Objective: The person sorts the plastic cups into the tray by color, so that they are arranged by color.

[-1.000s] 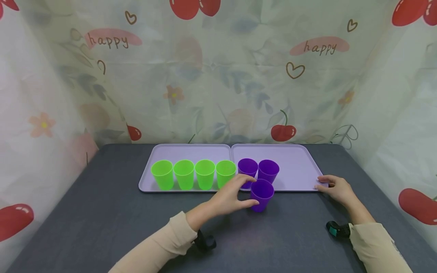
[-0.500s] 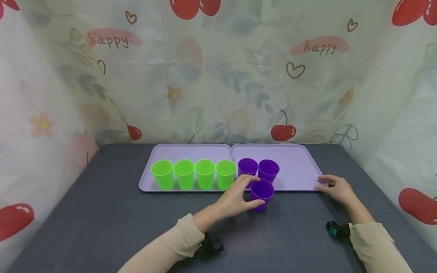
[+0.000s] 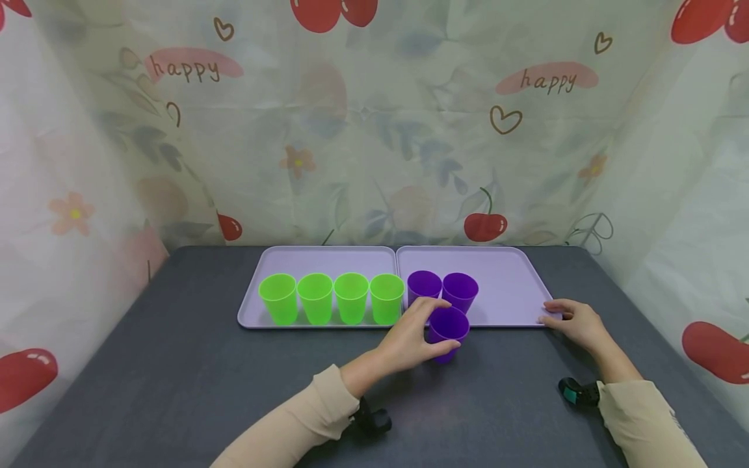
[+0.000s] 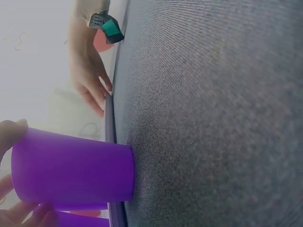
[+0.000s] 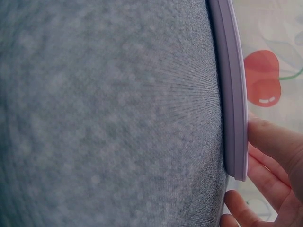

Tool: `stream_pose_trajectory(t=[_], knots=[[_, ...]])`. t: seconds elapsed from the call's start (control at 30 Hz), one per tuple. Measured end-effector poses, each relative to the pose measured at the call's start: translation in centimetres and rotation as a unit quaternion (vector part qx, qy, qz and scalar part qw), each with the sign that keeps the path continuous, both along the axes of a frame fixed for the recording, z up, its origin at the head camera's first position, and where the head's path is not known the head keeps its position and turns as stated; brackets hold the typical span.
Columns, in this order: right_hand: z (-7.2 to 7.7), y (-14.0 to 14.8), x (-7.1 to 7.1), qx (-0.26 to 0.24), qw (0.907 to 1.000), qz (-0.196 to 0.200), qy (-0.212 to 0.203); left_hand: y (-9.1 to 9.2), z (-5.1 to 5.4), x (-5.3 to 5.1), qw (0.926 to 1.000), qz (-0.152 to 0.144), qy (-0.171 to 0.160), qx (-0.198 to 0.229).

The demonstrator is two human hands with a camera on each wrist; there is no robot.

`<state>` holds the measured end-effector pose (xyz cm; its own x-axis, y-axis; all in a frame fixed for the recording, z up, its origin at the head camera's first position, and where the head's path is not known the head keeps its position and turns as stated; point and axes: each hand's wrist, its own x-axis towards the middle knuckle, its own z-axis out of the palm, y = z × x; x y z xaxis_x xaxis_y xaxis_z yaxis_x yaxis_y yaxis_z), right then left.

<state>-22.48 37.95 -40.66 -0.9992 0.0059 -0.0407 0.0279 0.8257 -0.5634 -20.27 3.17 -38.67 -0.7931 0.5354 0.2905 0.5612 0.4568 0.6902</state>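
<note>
A purple cup (image 3: 448, 323) stands upright on the dark table in front of the right-hand lilac tray (image 3: 509, 276). My left hand (image 3: 408, 338) curves around this cup, thumb on the near side and fingers on the far side. In the left wrist view, thumb and fingers touch opposite sides of the cup (image 4: 71, 165) near its rim. Two more purple cups, a left one (image 3: 424, 285) and a right one (image 3: 460, 292), stand on that tray. My right hand (image 3: 579, 325) holds the tray's front right corner, its thumb against the rim (image 5: 236, 118).
Several green cups (image 3: 316, 299) line up on the left-hand lilac tray (image 3: 328, 257), which adjoins the right one. Dark cloth covers the table (image 3: 175, 383). Printed curtains (image 3: 374, 130) hang behind and at both sides.
My left hand has slid a little to the right, farther around the front purple cup. The cup and my right hand have stayed in place.
</note>
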Motion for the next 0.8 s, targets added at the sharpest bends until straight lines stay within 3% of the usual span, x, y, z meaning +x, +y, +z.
stream_pose_trajectory(t=[0.5, 0.8], knots=[[-0.04, 0.01, 0.02, -0.002, 1.0, -0.005, -0.005, 0.12, 0.17, -0.02, 1.0, 0.0, 0.004, -0.003], [-0.02, 0.0, -0.02, -0.006, 1.0, -0.003, -0.005, 0.02, 0.83, 0.12, 0.9999, -0.005, 0.011, 0.006]])
